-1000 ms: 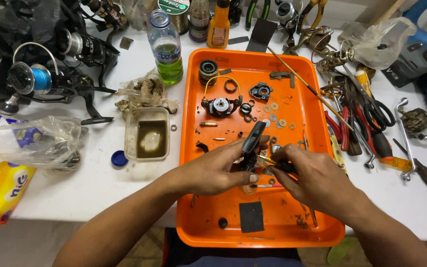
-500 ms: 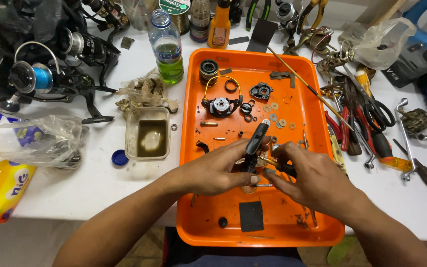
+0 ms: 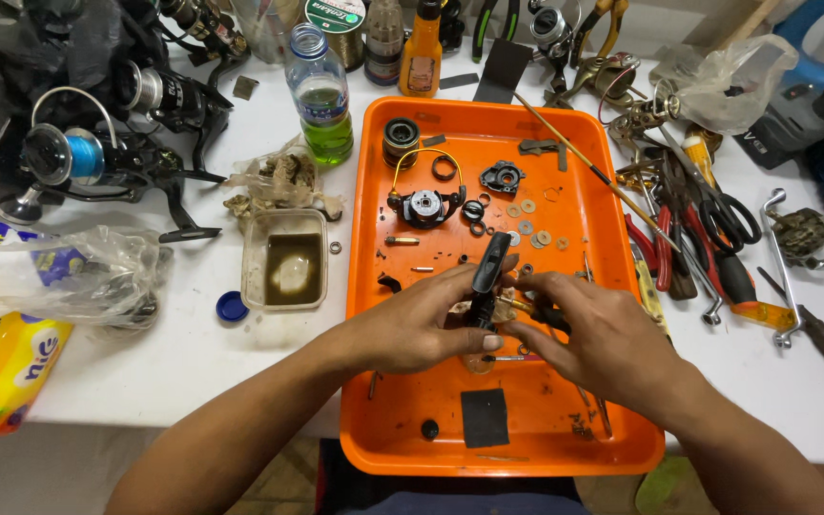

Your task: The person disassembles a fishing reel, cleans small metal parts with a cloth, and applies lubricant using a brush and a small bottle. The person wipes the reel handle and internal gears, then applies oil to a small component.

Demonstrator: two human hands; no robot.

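Note:
Over the middle of an orange tray (image 3: 591, 162), my left hand (image 3: 419, 324) grips a black fishing-reel body (image 3: 488, 277) whose slim black part stands up between my fingers. My right hand (image 3: 593, 334) meets it from the right, fingertips pinched on a small brass-coloured part at the reel body. Both hands touch the same assembly. Loose washers (image 3: 526, 227), a black rotor part with a silver centre (image 3: 423, 205), a black gear housing (image 3: 502, 175) and a small black square pad (image 3: 483, 417) lie on the tray around them.
Left of the tray stand a plastic tub of dirty liquid (image 3: 284, 259), a blue cap (image 3: 232, 306), a bottle of green liquid (image 3: 320, 95) and spinning reels (image 3: 97, 153). Pliers, scissors and wrenches (image 3: 708, 238) crowd the right side. Plastic bags (image 3: 59, 272) lie at far left.
My hands stay at the same spot over the tray. My right fingers have shifted slightly on the small part against the reel body. Nothing else has moved.

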